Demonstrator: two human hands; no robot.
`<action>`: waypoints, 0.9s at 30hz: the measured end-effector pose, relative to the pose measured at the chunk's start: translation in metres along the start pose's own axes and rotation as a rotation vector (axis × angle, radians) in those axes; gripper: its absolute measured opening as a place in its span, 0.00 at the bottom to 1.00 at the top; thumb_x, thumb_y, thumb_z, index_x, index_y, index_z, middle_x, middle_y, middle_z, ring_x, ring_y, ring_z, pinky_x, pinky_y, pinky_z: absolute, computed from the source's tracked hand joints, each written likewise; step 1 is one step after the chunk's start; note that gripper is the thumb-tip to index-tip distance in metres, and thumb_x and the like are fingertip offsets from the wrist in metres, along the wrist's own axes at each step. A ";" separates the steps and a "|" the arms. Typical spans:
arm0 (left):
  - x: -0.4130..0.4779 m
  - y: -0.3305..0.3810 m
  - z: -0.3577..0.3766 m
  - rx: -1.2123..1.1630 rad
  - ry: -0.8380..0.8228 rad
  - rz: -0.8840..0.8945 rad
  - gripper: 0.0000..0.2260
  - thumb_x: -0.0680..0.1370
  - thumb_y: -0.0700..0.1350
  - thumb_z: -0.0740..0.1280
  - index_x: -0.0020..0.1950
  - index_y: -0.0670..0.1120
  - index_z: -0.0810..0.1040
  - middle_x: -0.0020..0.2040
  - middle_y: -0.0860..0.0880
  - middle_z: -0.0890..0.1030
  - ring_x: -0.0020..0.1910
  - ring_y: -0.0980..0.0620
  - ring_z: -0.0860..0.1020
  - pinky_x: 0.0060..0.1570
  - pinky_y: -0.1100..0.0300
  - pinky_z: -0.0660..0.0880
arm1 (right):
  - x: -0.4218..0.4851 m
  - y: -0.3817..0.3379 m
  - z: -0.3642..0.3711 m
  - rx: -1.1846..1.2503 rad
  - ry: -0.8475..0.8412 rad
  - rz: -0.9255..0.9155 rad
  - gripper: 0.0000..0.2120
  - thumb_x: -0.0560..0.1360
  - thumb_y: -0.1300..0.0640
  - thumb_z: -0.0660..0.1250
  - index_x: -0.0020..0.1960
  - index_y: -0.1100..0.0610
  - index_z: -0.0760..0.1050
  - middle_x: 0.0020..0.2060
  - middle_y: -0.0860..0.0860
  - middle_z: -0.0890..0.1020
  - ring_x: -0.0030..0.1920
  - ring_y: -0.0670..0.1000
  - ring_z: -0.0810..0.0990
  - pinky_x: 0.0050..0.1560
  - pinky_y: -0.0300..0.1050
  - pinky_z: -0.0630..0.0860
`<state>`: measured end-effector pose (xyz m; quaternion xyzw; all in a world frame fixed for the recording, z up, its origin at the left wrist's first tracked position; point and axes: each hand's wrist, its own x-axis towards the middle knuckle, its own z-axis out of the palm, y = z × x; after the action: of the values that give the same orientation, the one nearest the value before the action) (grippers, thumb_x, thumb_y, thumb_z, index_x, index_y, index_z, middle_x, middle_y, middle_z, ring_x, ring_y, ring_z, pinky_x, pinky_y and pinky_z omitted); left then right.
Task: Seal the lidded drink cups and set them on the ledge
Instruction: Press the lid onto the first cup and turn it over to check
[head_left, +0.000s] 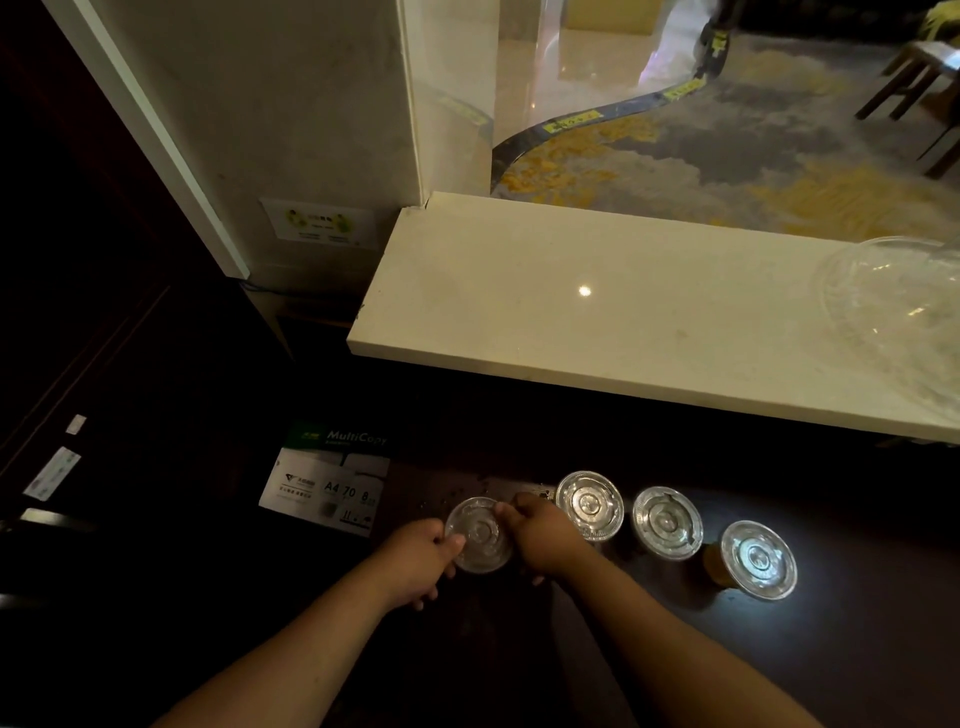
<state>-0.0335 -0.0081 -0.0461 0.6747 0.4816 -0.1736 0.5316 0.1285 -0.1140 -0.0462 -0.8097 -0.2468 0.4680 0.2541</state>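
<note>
On counter (857, 665), L hand (415, 560), R hand (543, 540) grip cup lid (479, 534) (fingers curled)

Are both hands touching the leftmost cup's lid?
Touching. Head view: the left hand has its thumb on the lid, and the right hand grips its opposite rim.

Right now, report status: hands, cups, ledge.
Left hand and right hand grip the leftmost cup. Three more cups stand right of it. Clear plastic sits at right end of ledge.
</note>
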 end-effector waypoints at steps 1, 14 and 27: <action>0.000 0.000 -0.001 -0.003 -0.008 -0.007 0.08 0.86 0.53 0.61 0.52 0.54 0.77 0.51 0.48 0.84 0.36 0.52 0.78 0.31 0.60 0.75 | -0.001 -0.001 0.000 -0.006 0.002 0.003 0.16 0.84 0.44 0.59 0.59 0.55 0.76 0.49 0.56 0.85 0.34 0.52 0.83 0.24 0.43 0.78; -0.009 0.018 0.015 0.365 0.438 0.279 0.29 0.75 0.62 0.69 0.75 0.57 0.68 0.74 0.54 0.71 0.71 0.49 0.72 0.62 0.54 0.75 | -0.021 0.011 0.015 0.325 -0.025 0.152 0.22 0.85 0.39 0.51 0.57 0.56 0.74 0.41 0.58 0.83 0.31 0.56 0.83 0.30 0.49 0.82; 0.016 0.031 0.053 0.952 0.350 0.449 0.29 0.81 0.66 0.54 0.80 0.56 0.64 0.85 0.46 0.56 0.80 0.41 0.59 0.75 0.40 0.62 | -0.028 0.054 0.015 0.557 -0.045 0.374 0.28 0.85 0.40 0.49 0.61 0.59 0.78 0.41 0.60 0.84 0.34 0.57 0.84 0.35 0.48 0.81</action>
<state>0.0144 -0.0467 -0.0604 0.9454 0.2753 -0.1398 0.1040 0.1113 -0.1697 -0.0694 -0.7298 0.0378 0.5737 0.3699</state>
